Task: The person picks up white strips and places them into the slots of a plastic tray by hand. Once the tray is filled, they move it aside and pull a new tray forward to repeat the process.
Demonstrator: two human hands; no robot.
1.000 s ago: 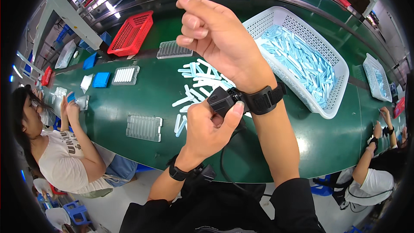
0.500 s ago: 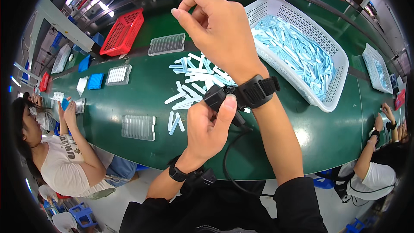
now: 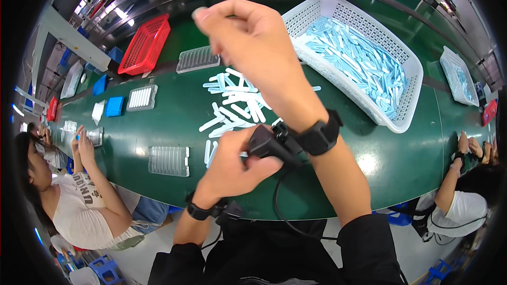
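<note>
My right hand point(image 3: 248, 37) is raised over the green table, its fingers loosely curled in with nothing seen in them; the fingertips are slightly blurred. A black strap point(image 3: 320, 136) circles that wrist and carries a small black camera point(image 3: 269, 145) on its inner side. With thumb and fingers, my left hand point(image 3: 227, 166) grips this camera, and some of those fingers are hidden behind it. Beneath both hands lies a loose heap of white and light-blue plastic sticks point(image 3: 237, 97), partly covered by my hands. A black cable point(image 3: 277, 200) hangs down from the camera.
A white basket point(image 3: 388, 121) full of similar sticks stands at the right. Clear ribbed trays point(image 3: 169, 160), a red basket point(image 3: 145, 47) and a blue block point(image 3: 114, 106) are at the left. One co-worker point(image 3: 90, 200) sits on the left, another point(image 3: 457, 200) on the right.
My right hand has shifted a little left and down, turning at the wrist. My left hand has moved left and lower, its thumb now lying flatter along the camera.
</note>
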